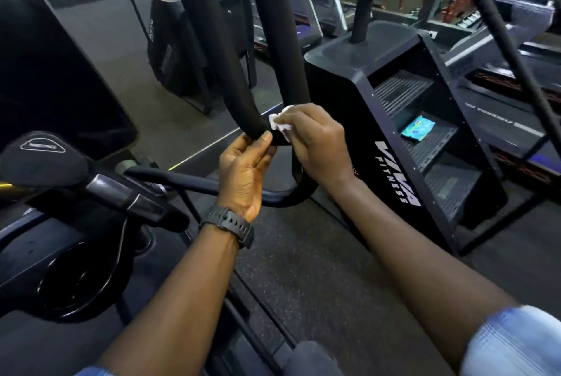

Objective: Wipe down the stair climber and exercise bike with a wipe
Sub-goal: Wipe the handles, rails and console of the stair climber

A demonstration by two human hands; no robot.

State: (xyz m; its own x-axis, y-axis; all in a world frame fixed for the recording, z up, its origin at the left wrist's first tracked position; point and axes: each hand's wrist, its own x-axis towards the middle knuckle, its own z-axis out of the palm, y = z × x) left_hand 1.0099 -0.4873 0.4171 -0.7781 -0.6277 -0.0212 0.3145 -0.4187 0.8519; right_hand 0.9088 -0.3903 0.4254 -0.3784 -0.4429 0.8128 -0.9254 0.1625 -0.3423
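Hands: 2, both at the bend of the black padded handlebar.
Left hand: thumb and fingers pinch the bar's lower curve; 1 black watch on the wrist.
Right hand: fingers curled around 1 white wipe, pressing it to the bar.
Wipe position: bunched under the right fingertips, showing at their left edge, just above the left thumb.
Stair climber: 1, right of the hands, well apart from the wipe.
Wipe packet: 1, blue, lying on a climber step.
Bike seat: 1, at left.
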